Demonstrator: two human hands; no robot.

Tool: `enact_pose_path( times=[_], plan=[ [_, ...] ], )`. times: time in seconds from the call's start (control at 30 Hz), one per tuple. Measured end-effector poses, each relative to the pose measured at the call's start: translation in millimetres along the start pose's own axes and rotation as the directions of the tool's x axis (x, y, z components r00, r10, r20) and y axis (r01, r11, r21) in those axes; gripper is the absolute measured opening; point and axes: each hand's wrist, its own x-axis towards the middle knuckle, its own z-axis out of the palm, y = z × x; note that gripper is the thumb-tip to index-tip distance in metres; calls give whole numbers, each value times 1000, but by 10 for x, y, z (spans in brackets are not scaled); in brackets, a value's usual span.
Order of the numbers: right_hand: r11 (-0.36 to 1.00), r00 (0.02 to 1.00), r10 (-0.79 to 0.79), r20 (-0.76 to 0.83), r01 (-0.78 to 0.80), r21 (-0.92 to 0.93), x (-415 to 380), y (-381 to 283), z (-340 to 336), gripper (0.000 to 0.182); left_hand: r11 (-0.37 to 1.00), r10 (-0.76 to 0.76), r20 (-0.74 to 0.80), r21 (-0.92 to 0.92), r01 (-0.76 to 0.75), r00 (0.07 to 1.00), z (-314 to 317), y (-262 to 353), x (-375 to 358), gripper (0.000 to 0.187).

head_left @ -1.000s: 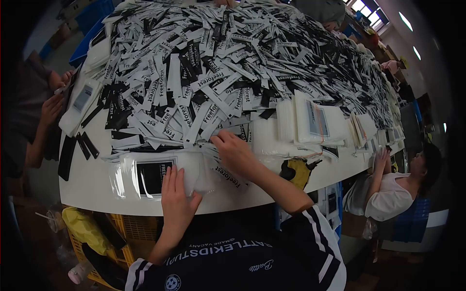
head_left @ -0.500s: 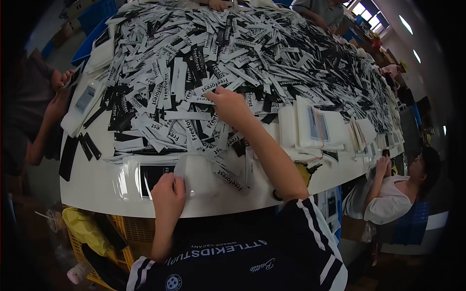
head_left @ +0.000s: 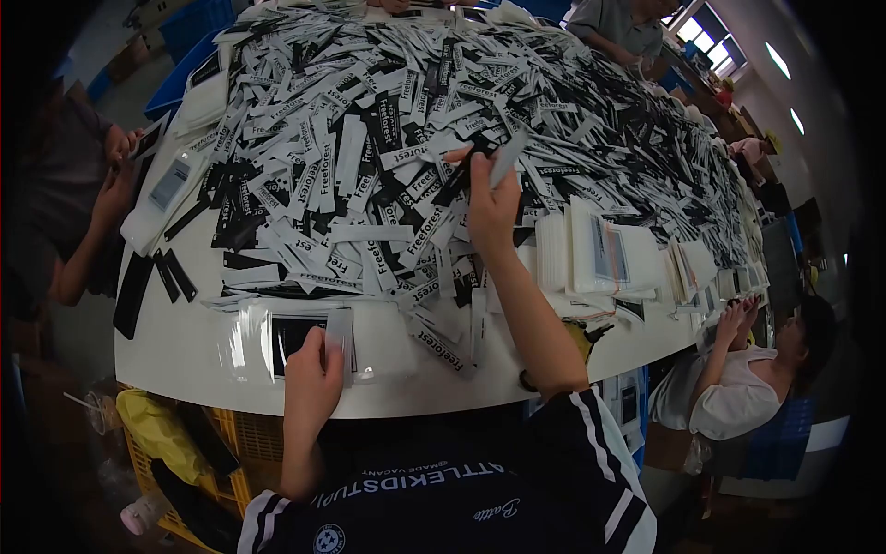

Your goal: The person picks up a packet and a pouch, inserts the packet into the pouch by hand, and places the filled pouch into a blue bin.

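Note:
My left hand (head_left: 314, 369) is closed at the right end of a clear plastic sleeve (head_left: 243, 342) near the table's front edge, its fingers pinching the sleeve's edge. A black card (head_left: 293, 334) shows through the plastic. Over the middle of the pile, my right hand (head_left: 492, 198) is raised with a white packet (head_left: 508, 157) between its fingers; a dark packet lies against the fingertips. Beneath and around it spreads a big heap of black and white packets (head_left: 323, 166) printed "Freeforest".
Stacks of banded clear sleeves (head_left: 598, 249) stand right of my right forearm. More sleeves (head_left: 166, 198) and black strips (head_left: 134, 295) lie at the left. Co-workers sit at the left, right and far side. Yellow crates (head_left: 235, 462) are below the table edge.
My right hand has moved right and lifted from the heap, now with a packet in its fingers. My left hand stays by the sleeve, where a flap now stands up beside the fingers.

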Motion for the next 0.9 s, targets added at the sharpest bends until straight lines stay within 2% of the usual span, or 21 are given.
enact_pose_path(
  times=[0.03, 0.07, 0.1, 0.17, 0.23, 0.3, 0.33, 0.37, 0.43, 0.47, 0.5, 0.57, 0.6, 0.63, 0.7, 0.73, 0.77, 0.8, 0.83, 0.87, 0.9],
  plan=[
    [957, 987, 142, -73, -119, 263, -40, -90, -25, 21, 1000, -1, 29, 4, 1, 1000, -8, 9, 1, 23],
    [834, 949, 296, -108, -202, 513, -116, -175, -61, 21, 1000, -2, 61, 7, 2, 998, -15, 18, 3, 24],
    [799, 930, 367, -15, -307, 517, -257, -295, -221, 23, 1000, -3, 70, 7, 2, 998, -23, 23, 1, 24],
    [674, 955, 252, 153, -287, 681, -691, -266, -539, 24, 987, 19, 193, 153, -50, 981, -38, 18, -41, 22],
    [820, 971, 225, 80, -233, 523, -1172, -266, -762, 22, 996, -6, 256, 83, -16, 967, -44, 85, -77, 22],
    [986, 997, 9, -75, 3, 164, -1438, -183, -793, 18, 1000, -28, 312, 14, 25, 950, 17, 123, -97, 23],
    [996, 982, 90, -165, -87, 21, -1549, -260, -786, 13, 998, -26, 313, -54, 45, 949, 65, 138, -91, 22],
    [995, 979, 98, -176, -97, 12, -1625, -295, -837, 13, 990, -22, 316, -124, 64, 949, 114, 152, -82, 22],
    [969, 960, 244, -140, -234, 85, -1748, -359, -966, 12, 991, -13, 360, -119, 60, 933, 173, 177, -34, 22],
    [961, 952, 243, -184, -211, 179, -1829, -365, -993, 13, 993, -4, 386, -111, 50, 922, 193, 191, -20, 21],
    [961, 951, 245, -190, -212, 178, -1881, -348, -976, 13, 964, -15, 400, -237, 119, 916, 232, 227, -31, 21],
    [979, 956, 179, -233, -150, 134, -1955, -281, -860, 15, 943, -27, 428, -290, 166, 903, 259, 268, -54, 21],
    [946, 911, 324, -256, -306, 107, -2005, -246, -785, 24, 913, -38, 452, -346, 215, 891, 261, 278, -65, 21],
    [947, 915, 320, -247, -302, 112, -2016, -281, -778, 24, 914, -39, 441, -348, 210, 897, 266, 281, -63, 21],
    [993, 970, -23, -243, 50, 108, -2025, -409, -776, 25, 894, -72, 451, -367, 258, 890, 271, 267, -123, 21],
    [999, 967, -3, -253, 13, 37, -2038, -379, -784, 24, 895, -74, 441, -366, 255, 894, 270, 287, -145, 21],
    [999, 967, 4, -255, 7, 45, -2101, -329, -799, 24, 897, -81, 440, -359, 258, 894, 258, 293, -166, 21],
    [975, 955, 208, -212, -221, -37, -2166, -271, -830, 25, 899, -72, 440, -360, 250, 895, 261, 302, -175, 21],
    [896, 899, 398, -181, -423, -132, -2185, -240, -860, 25, 898, -57, 434, -371, 236, 899, 284, 314, -162, 21],
    [875, 880, 454, -138, -412, 253, -2218, -250, -850, 23, 893, -56, 422, -385, 235, 905, 315, 326, -149, 21],
    [874, 879, 458, -133, -418, 246, -2156, -347, -808, 23, 917, -45, 417, -343, 203, 908, 331, 329, -161, 23]
  ],
)
